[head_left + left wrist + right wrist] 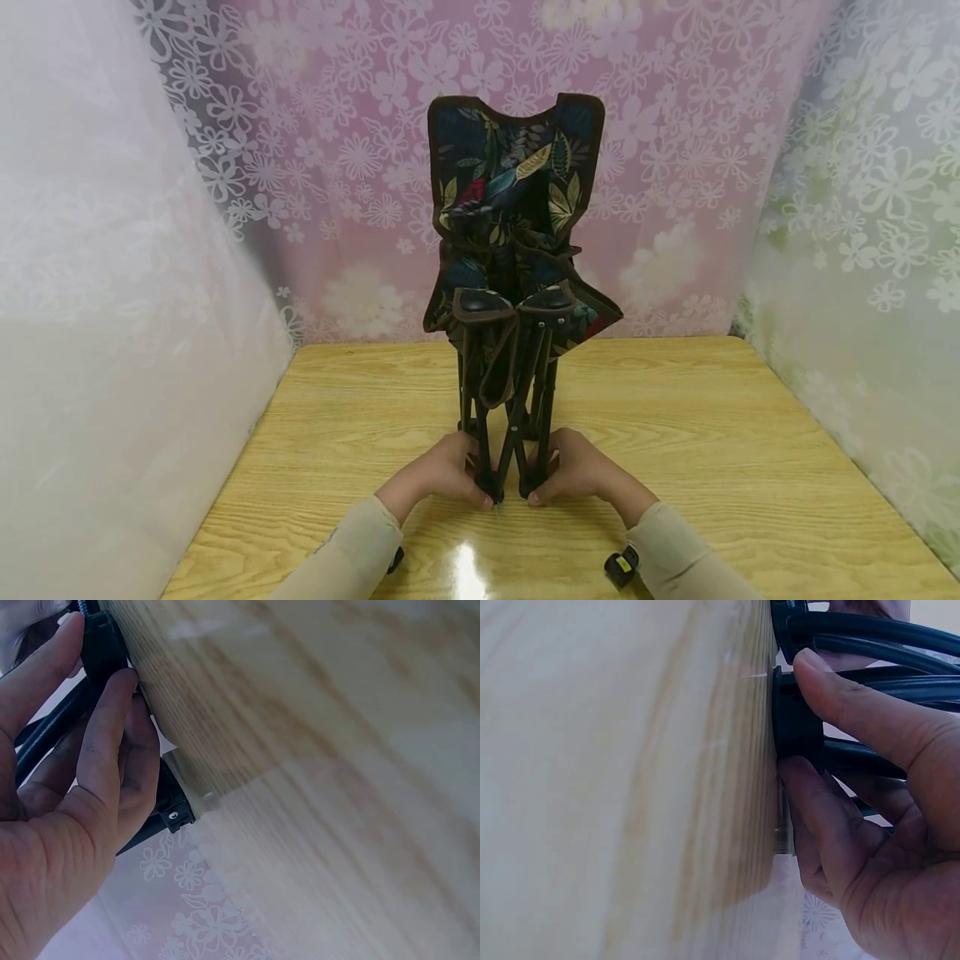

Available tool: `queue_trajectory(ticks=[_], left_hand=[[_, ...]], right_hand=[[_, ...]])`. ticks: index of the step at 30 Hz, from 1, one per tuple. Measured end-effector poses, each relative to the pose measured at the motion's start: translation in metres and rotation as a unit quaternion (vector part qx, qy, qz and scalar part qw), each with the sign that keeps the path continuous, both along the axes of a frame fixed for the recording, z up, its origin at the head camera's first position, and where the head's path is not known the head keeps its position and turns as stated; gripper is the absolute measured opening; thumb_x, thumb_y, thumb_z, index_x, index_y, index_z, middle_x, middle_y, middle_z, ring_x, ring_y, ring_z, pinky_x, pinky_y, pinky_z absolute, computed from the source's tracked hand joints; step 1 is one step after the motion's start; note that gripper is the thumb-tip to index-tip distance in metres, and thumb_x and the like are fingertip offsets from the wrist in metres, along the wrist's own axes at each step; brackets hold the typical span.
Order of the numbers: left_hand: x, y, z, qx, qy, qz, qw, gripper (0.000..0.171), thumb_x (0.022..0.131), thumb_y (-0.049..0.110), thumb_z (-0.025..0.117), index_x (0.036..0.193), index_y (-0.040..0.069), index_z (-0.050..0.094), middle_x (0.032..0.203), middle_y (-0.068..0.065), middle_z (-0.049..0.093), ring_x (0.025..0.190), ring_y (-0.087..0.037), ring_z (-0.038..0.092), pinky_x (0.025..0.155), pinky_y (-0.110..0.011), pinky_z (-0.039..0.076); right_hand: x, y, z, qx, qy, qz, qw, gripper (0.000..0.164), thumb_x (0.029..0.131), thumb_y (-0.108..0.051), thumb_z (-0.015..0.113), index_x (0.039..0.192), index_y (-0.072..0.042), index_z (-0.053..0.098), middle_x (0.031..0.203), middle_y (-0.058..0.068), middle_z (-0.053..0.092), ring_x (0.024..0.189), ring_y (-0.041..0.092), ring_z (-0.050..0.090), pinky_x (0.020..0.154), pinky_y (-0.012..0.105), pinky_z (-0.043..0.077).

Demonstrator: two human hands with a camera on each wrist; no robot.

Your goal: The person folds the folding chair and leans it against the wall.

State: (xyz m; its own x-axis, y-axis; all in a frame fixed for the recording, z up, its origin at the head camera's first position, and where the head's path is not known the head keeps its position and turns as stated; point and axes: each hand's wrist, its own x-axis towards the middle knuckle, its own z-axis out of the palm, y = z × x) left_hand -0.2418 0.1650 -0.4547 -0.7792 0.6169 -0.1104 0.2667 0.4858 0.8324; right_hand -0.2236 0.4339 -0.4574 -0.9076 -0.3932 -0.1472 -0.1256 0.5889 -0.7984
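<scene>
A folding camp chair [517, 183] stands upright and mostly folded on the wooden table, its dark leaf-print fabric bunched above thin black legs. At the near left foot, my left hand [453, 468] pinches the black leg end between thumb and fingers. My right hand [576, 467] pinches the near right foot in the same way. In the left wrist view, the thumb and fingers lie around a black plastic foot [103, 649], with another foot [176, 806] behind. The right wrist view has thumb and fingertips on either side of a black foot [799, 720], close against the tabletop.
The wooden table [337, 417] extends around the chair. A pink floral curtain [360, 183] hangs behind it, with a pale sheet [112, 292] at left and a floral curtain [862, 250] at right. A small black device [621, 568] is by the right sleeve.
</scene>
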Motion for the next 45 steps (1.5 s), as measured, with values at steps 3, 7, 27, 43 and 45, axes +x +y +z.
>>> queue_trajectory(ticks=[3, 7, 27, 43, 45], left_hand=[[-0.001, 0.000, 0.000, 0.001, 0.004, -0.002, 1.0000, 0.035, 0.069, 0.005, 0.098, 0.098, 0.008, 0.078, 0.093, -0.009, 0.076, 0.081, -0.016, 0.067, 0.073, -0.030, 0.058], [-0.002, 0.000, 0.001, 0.003, 0.004, -0.002, 1.0000, 0.036, 0.069, 0.005, 0.098, 0.099, 0.006, 0.078, 0.093, -0.009, 0.077, 0.082, -0.016, 0.068, 0.074, -0.030, 0.058], [-0.009, 0.002, -0.001, 0.002, 0.005, 0.009, 0.9999, 0.036, 0.069, 0.006, 0.099, 0.100, 0.006, 0.079, 0.094, -0.007, 0.077, 0.085, -0.017, 0.070, 0.078, -0.033, 0.060], [-0.014, 0.004, -0.002, -0.004, -0.004, 0.025, 0.9997, 0.035, 0.069, 0.006, 0.098, 0.098, 0.007, 0.079, 0.094, -0.007, 0.076, 0.082, -0.015, 0.066, 0.077, -0.034, 0.057], [-0.015, 0.004, -0.002, -0.004, -0.003, 0.026, 0.9996, 0.034, 0.069, 0.006, 0.098, 0.098, 0.007, 0.079, 0.094, -0.006, 0.076, 0.083, -0.015, 0.066, 0.077, -0.033, 0.057]], right_hand=[[-0.001, 0.000, -0.001, 0.001, -0.003, -0.003, 1.000, 0.043, 0.067, -0.014, 0.103, 0.101, -0.007, 0.078, 0.095, 0.006, 0.075, 0.081, 0.018, 0.074, 0.069, 0.033, 0.062], [-0.002, 0.000, 0.000, -0.005, -0.010, -0.008, 1.000, 0.044, 0.067, -0.013, 0.103, 0.103, -0.005, 0.078, 0.094, 0.006, 0.075, 0.081, 0.018, 0.075, 0.069, 0.033, 0.062], [-0.008, -0.001, 0.000, 0.000, -0.006, -0.025, 1.000, 0.044, 0.067, -0.014, 0.103, 0.102, -0.006, 0.077, 0.093, 0.004, 0.075, 0.080, 0.018, 0.074, 0.070, 0.032, 0.061], [-0.012, -0.001, -0.003, 0.010, 0.009, -0.036, 0.999, 0.044, 0.066, -0.014, 0.103, 0.102, -0.005, 0.078, 0.090, 0.003, 0.075, 0.078, 0.018, 0.070, 0.068, 0.032, 0.059], [-0.013, -0.001, -0.003, 0.010, 0.010, -0.036, 0.999, 0.044, 0.066, -0.014, 0.103, 0.101, -0.005, 0.078, 0.089, 0.003, 0.075, 0.078, 0.018, 0.070, 0.068, 0.032, 0.059]])
